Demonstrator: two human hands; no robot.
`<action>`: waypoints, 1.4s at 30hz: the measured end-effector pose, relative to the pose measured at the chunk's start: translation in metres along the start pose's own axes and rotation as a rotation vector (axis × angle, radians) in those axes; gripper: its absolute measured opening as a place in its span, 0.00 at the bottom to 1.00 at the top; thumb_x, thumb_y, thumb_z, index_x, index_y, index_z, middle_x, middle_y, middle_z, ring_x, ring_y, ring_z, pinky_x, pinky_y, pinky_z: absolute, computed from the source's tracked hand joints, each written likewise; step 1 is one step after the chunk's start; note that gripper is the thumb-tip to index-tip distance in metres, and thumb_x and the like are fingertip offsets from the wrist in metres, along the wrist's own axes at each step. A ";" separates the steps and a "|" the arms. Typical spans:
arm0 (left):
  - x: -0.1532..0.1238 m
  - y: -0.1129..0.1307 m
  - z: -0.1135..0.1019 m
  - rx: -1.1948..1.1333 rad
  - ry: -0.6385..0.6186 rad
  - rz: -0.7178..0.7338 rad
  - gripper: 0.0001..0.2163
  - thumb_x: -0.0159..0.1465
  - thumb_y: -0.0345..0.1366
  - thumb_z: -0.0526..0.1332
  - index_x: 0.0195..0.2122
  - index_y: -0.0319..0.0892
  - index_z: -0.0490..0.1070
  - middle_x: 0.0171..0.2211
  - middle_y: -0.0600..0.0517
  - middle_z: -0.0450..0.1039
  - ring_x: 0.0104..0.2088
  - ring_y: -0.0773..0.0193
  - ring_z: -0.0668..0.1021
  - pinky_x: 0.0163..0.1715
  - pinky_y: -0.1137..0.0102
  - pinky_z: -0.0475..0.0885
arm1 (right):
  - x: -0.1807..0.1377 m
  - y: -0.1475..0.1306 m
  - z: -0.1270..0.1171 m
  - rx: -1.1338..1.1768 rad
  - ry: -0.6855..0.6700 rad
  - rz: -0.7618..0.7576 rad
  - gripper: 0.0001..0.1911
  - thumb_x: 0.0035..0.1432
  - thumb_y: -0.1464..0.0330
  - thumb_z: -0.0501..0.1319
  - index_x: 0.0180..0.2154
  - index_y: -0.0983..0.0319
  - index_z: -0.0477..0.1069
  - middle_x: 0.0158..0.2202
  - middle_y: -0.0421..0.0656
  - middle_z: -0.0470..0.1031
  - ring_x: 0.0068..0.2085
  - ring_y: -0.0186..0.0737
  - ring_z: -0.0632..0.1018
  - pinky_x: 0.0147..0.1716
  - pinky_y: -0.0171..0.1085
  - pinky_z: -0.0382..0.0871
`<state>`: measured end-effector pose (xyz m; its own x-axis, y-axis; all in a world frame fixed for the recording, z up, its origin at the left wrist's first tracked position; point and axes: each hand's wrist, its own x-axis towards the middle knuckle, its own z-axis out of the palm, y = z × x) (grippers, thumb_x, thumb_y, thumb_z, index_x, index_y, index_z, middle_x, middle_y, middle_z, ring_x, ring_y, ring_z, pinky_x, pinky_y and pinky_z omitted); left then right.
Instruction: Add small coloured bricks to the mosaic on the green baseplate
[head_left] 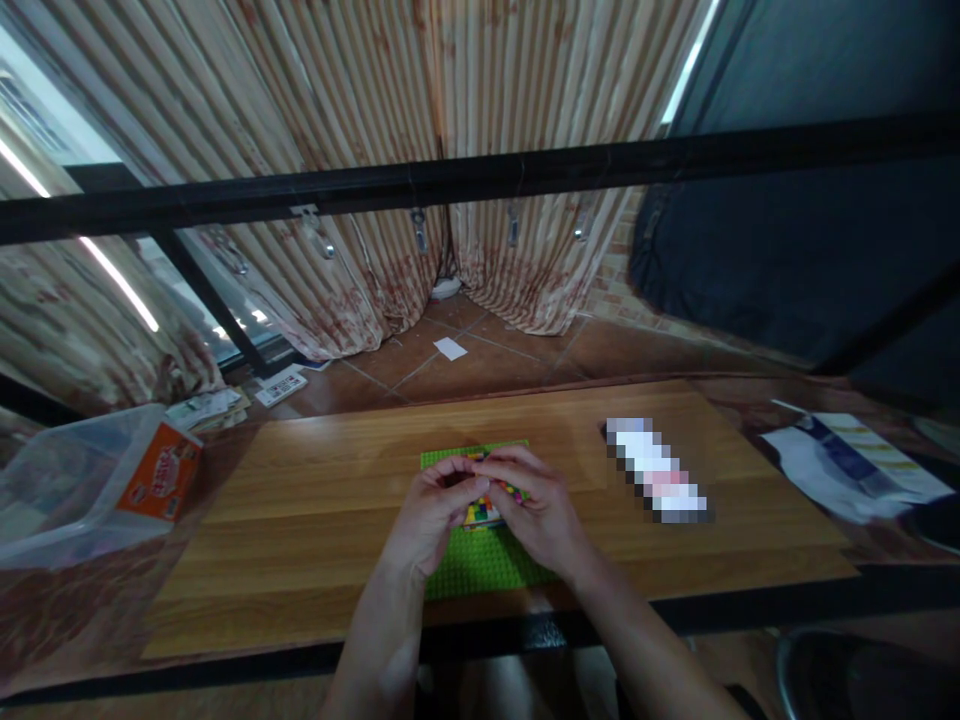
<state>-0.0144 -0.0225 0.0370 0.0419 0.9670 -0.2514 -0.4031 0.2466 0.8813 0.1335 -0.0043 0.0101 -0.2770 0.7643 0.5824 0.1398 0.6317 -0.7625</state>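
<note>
A green studded baseplate (480,565) lies on the wooden table (315,470) near its front edge. A small cluster of coloured bricks (484,512) stands on the plate, yellow, red and other colours showing between my fingers. My left hand (431,510) and my right hand (536,510) meet over this cluster, fingers curled and pinched together on the bricks. Fingertips touch above the plate's far half. Most of the brick cluster is hidden by my hands.
A clear plastic box (71,490) with an orange label sits at the table's left end. A blurred-out flat object (658,470) lies right of the plate. Papers and a bag (847,460) lie far right. Curtains and a black bar lie beyond.
</note>
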 end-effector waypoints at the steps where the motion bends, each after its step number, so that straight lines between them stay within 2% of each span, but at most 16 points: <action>1: 0.000 0.000 0.000 -0.003 0.000 -0.002 0.15 0.44 0.37 0.76 0.29 0.37 0.76 0.16 0.60 0.62 0.15 0.80 0.55 0.15 0.79 0.47 | 0.000 -0.001 0.000 -0.008 0.006 0.001 0.14 0.63 0.71 0.60 0.47 0.51 0.77 0.42 0.42 0.75 0.44 0.38 0.77 0.43 0.38 0.73; 4: 0.001 -0.001 0.000 -0.051 0.021 -0.014 0.14 0.47 0.38 0.75 0.30 0.35 0.76 0.17 0.60 0.61 0.15 0.80 0.55 0.14 0.80 0.47 | 0.002 -0.004 0.000 -0.053 0.031 0.050 0.10 0.63 0.71 0.60 0.44 0.55 0.77 0.39 0.43 0.76 0.42 0.39 0.77 0.41 0.38 0.72; 7: 0.004 0.002 -0.004 -0.209 0.124 -0.022 0.12 0.55 0.38 0.71 0.31 0.33 0.75 0.21 0.56 0.64 0.16 0.79 0.59 0.14 0.81 0.50 | 0.004 -0.003 -0.002 -0.090 0.106 0.132 0.08 0.63 0.70 0.59 0.41 0.58 0.76 0.36 0.42 0.77 0.38 0.38 0.77 0.39 0.38 0.72; 11: 0.006 0.011 -0.011 -0.512 0.312 -0.026 0.12 0.66 0.37 0.58 0.34 0.32 0.74 0.28 0.49 0.69 0.22 0.74 0.69 0.18 0.80 0.62 | 0.004 0.003 -0.004 -0.103 0.210 0.197 0.06 0.62 0.68 0.61 0.39 0.59 0.76 0.33 0.41 0.76 0.35 0.38 0.76 0.36 0.37 0.71; 16: 0.007 0.018 -0.014 -0.727 0.405 -0.020 0.11 0.66 0.33 0.52 0.33 0.34 0.72 0.34 0.43 0.71 0.33 0.64 0.76 0.28 0.74 0.74 | 0.003 0.009 -0.003 -0.091 0.238 0.257 0.06 0.61 0.65 0.61 0.37 0.58 0.76 0.33 0.42 0.77 0.35 0.39 0.77 0.36 0.38 0.71; 21: 0.008 0.016 -0.014 -0.687 0.459 0.015 0.08 0.61 0.24 0.53 0.33 0.34 0.72 0.33 0.44 0.72 0.35 0.65 0.77 0.33 0.74 0.76 | 0.003 0.012 -0.002 -0.048 0.276 0.305 0.07 0.60 0.63 0.62 0.37 0.59 0.77 0.34 0.42 0.78 0.35 0.38 0.77 0.37 0.39 0.70; 25: 0.010 0.011 -0.015 -0.579 0.454 0.043 0.14 0.53 0.15 0.53 0.32 0.34 0.73 0.32 0.46 0.73 0.36 0.67 0.78 0.40 0.75 0.76 | 0.005 0.015 -0.005 0.020 0.329 0.384 0.07 0.59 0.63 0.63 0.36 0.59 0.77 0.33 0.41 0.79 0.34 0.38 0.77 0.36 0.39 0.70; 28: 0.012 0.008 -0.014 -0.510 0.438 0.066 0.16 0.51 0.13 0.53 0.32 0.34 0.75 0.34 0.45 0.75 0.38 0.67 0.79 0.43 0.75 0.75 | 0.009 0.015 -0.008 0.101 0.404 0.418 0.07 0.57 0.63 0.64 0.36 0.59 0.77 0.32 0.41 0.79 0.34 0.38 0.77 0.36 0.39 0.70; 31: 0.012 0.007 -0.012 -0.470 0.442 0.092 0.13 0.53 0.14 0.55 0.32 0.33 0.76 0.34 0.44 0.76 0.39 0.66 0.80 0.44 0.75 0.75 | 0.013 0.013 -0.013 0.149 0.475 0.425 0.06 0.55 0.64 0.65 0.34 0.59 0.77 0.30 0.39 0.78 0.31 0.37 0.76 0.35 0.39 0.70; 36: 0.010 0.005 -0.008 -0.424 0.402 0.104 0.10 0.58 0.16 0.56 0.31 0.33 0.76 0.31 0.46 0.77 0.34 0.68 0.81 0.40 0.77 0.76 | 0.019 0.014 -0.022 0.201 0.533 0.501 0.04 0.50 0.65 0.66 0.30 0.59 0.77 0.24 0.37 0.74 0.26 0.34 0.72 0.29 0.36 0.67; 42: 0.008 0.004 -0.010 -0.348 0.365 0.084 0.05 0.60 0.22 0.61 0.33 0.34 0.76 0.28 0.49 0.76 0.26 0.72 0.77 0.27 0.81 0.73 | 0.018 0.018 -0.027 0.303 0.541 0.542 0.05 0.47 0.65 0.67 0.29 0.59 0.77 0.24 0.37 0.74 0.26 0.33 0.71 0.29 0.36 0.67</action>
<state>-0.0247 -0.0145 0.0350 -0.3007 0.8817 -0.3636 -0.6746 0.0728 0.7346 0.1569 0.0244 0.0148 0.2624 0.9589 0.1081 -0.1613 0.1540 -0.9748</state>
